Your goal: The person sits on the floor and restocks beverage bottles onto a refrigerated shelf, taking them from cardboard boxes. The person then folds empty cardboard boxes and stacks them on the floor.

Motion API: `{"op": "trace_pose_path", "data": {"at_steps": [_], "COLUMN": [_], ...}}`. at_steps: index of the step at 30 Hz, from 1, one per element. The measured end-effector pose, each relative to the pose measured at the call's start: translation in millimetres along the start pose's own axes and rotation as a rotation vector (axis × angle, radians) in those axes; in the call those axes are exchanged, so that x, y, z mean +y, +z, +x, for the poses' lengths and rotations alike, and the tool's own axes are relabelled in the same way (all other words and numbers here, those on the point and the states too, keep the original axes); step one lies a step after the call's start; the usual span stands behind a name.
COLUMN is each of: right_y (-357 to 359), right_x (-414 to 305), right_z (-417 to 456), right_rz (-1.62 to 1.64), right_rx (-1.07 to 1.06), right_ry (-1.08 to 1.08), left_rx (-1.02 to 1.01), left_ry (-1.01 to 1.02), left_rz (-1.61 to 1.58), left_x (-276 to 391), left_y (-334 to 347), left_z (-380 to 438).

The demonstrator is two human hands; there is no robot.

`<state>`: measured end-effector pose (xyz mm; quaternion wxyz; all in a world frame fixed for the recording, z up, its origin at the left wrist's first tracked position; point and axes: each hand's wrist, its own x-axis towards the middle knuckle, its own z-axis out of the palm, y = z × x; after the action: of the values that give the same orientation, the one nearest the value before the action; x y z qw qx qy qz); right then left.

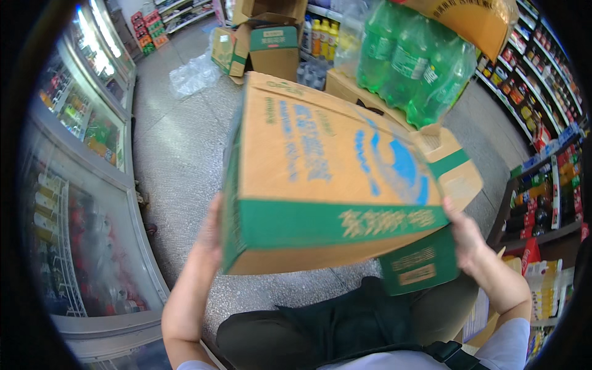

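Note:
A large brown and green cardboard carton [286, 185] is held up in front of me, tilted, above my bent knees. My left hand [212, 229] presses against its left end, with most of the fingers hidden behind the board. At the other end my right hand [465, 238] grips the edge beside the loose flaps. One green flap [418, 266] hangs down below that hand, and a brown flap with a green stripe [455, 166] sticks out above it. The carton bears blue and green printing. Its inside is hidden from me.
Glass-door drink coolers [92, 222] line the left. Crumpled clear plastic wrap [196, 74] lies on the speckled floor [171, 134]. Beyond the carton stand opened cardboard boxes [275, 51] and a shrink-wrapped pack of green bottles [409, 60]. Shelves of bottles [532, 208] run along the right.

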<state>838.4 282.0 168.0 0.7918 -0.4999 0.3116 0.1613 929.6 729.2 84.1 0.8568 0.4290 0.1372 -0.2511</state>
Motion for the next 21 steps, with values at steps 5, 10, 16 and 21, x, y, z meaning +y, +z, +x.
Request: {"op": "trace_pose_path", "data": {"at_steps": [5,10,16,21], "right_y": [53,86,150,151], "right_x": [53,109,85,69], "right_z": [71,178,207,217], "right_rz": [-0.166,-0.493,-0.338,-0.595], "right_rx": [-0.310,-0.442,-0.488,-0.545], "right_ry": [0.227,0.383,0.101,-0.154], "left_rx": [0.199,0.365,0.229,0.312], "left_ry": [0.251,0.258,0.064,-0.194], "left_rz": [0.123,0.722,0.953,0.935], "left_x": [107,117,38,48], "left_y": [-18,34,17,5], "left_z": [-72,-39,53,76]}}
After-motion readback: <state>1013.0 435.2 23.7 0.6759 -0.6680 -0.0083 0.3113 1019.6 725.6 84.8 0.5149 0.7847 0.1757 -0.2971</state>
